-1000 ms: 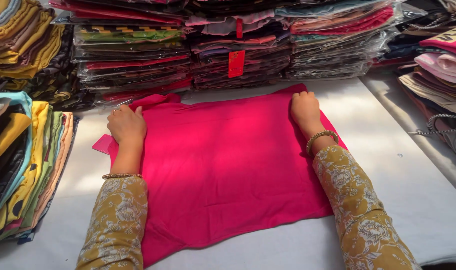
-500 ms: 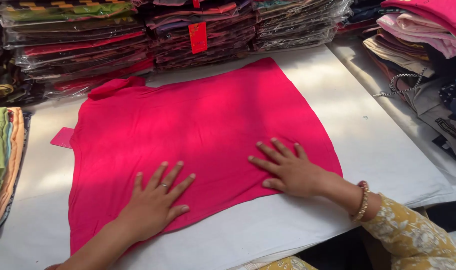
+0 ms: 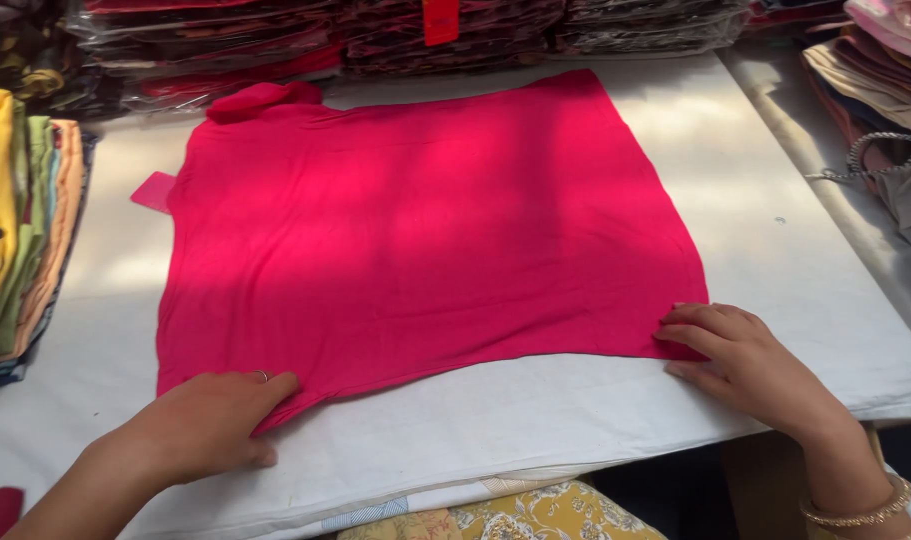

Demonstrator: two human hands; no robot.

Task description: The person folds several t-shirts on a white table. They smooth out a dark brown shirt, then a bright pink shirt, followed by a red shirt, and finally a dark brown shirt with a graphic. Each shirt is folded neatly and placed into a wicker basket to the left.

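A bright pink garment lies spread flat on the white table. My left hand rests at its near left corner, fingers on the hem edge. At the near right corner, the fingertips of my right hand touch the cloth. Whether either hand pinches the fabric is unclear. A pink tag sticks out at the garment's left side.
Stacks of wrapped folded clothes line the far edge. A pile of folded colourful clothes sits at the left. More folded garments and a braided cord lie at the right. Patterned fabric shows below the near table edge.
Both hands slid from the middle of the garment toward me and apart, to its near corners. The view shifted closer to the near edge.
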